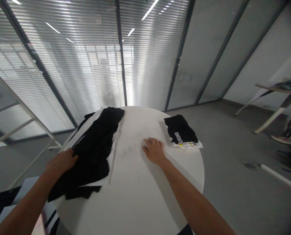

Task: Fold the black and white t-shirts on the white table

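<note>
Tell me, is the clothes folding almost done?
Not quite. Done: a small folded stack sits at the table's right edge. In hand: the left hand rests on a loose black garment atop the unfolded pile, while the right hand lies flat on the table. Left: that pile.

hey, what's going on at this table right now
A person stands at a round white table. Their left hand grips the edge of a loose pile of black and white clothes on the table's left side. Their right hand lies flat, palm down, on the bare middle of the tabletop. A folded stack with a black garment on top sits at the right edge, just beyond that hand, untouched.
</note>
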Tool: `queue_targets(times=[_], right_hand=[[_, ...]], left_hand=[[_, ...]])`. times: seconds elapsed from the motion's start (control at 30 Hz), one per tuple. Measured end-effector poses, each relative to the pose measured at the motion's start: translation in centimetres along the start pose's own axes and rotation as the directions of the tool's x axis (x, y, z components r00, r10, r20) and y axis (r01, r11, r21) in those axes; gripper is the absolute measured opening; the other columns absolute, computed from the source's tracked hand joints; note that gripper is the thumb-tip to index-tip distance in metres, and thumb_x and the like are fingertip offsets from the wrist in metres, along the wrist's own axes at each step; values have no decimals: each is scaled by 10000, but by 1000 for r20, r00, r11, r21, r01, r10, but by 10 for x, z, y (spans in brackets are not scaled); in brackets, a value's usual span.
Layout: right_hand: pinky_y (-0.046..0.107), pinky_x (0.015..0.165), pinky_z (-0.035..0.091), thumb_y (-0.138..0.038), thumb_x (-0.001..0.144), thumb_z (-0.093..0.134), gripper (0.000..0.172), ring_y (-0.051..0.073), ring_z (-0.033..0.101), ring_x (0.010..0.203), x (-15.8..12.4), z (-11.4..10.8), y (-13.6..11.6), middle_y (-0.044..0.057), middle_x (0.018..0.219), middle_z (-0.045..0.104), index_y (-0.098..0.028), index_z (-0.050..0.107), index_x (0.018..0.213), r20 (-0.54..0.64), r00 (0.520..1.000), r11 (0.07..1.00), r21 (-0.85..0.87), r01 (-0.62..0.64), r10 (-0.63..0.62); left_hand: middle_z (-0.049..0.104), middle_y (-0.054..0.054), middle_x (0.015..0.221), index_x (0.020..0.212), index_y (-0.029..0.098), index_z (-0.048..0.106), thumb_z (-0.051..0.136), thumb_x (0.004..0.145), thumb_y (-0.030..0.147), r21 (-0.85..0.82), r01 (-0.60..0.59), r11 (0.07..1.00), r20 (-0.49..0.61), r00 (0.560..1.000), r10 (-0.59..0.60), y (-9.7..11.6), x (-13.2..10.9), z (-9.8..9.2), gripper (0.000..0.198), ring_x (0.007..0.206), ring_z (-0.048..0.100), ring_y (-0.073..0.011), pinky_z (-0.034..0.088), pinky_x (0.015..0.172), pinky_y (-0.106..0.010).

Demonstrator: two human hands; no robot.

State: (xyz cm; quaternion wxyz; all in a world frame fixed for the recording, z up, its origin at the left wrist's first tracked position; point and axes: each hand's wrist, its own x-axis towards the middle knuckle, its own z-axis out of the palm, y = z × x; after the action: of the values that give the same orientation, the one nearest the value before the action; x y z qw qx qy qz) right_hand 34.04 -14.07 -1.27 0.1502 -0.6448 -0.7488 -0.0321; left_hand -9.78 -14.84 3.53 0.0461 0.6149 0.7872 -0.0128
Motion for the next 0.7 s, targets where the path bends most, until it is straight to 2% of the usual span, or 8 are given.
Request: queue_targets(times=[0.1,0.17,0.3,0.37,0.47,0.57,0.7], right_hand=[[462,1011,247,-445,951,377,443,278,391,1245,0,2,-1,112,1388,474,-265,508,1335,-30,1000,1000,-6,0,0],[462,1014,247,-437,951,381,431,272,400,1238,0,3,-1,105,1379,483,-270,517,1325,-50,999,1000,-8,3,-4],[454,1021,252,-433,958,366,438,266,391,1255,0,3,1,105,1394,475,-258,507,1334,-30,999,1000,-16,18,-19],[451,1030,247,-426,962,355,442,263,375,1274,0,2,1,106,1403,469,-250,497,1342,-8,1000,999,-25,28,-29],[448,1039,241,-424,966,346,444,261,362,1290,0,0,1,106,1412,462,-250,491,1347,10,1000,999,-34,30,-30],[443,1037,245,-425,965,350,444,258,364,1292,0,0,0,108,1416,458,-254,492,1349,22,999,999,-32,26,-26],[444,1038,246,-413,958,372,441,257,366,1296,1,-1,-1,110,1421,454,-259,496,1352,25,999,1000,-15,25,-24]], left_hand=[[673,-155,946,926,186,623,373,831,395,66,-58,996,61,997,54,2,-11,5,340,888,649,-313,467,745,-403],[656,-178,982,960,169,612,352,841,365,96,-62,993,39,998,59,11,-17,4,346,941,637,-324,461,781,-410],[618,-267,1070,1118,84,557,376,826,456,132,103,986,-64,993,-95,19,-23,2,507,1032,600,-398,448,822,-462],[634,-270,1044,1152,67,531,385,823,472,104,137,985,-29,990,-135,18,-25,-1,542,993,616,-405,458,790,-468],[661,-247,997,1145,76,535,375,833,450,75,124,989,26,992,-127,18,-31,-12,512,945,635,-404,470,753,-467],[668,-199,1042,1153,102,558,371,838,448,19,31,999,7,1000,-31,25,-36,-33,503,998,626,-381,470,818,-462],[643,-76,1208,1253,168,554,434,824,475,-209,-218,953,-67,976,209,53,-49,-69,540,1105,594,-293,430,974,-378]])
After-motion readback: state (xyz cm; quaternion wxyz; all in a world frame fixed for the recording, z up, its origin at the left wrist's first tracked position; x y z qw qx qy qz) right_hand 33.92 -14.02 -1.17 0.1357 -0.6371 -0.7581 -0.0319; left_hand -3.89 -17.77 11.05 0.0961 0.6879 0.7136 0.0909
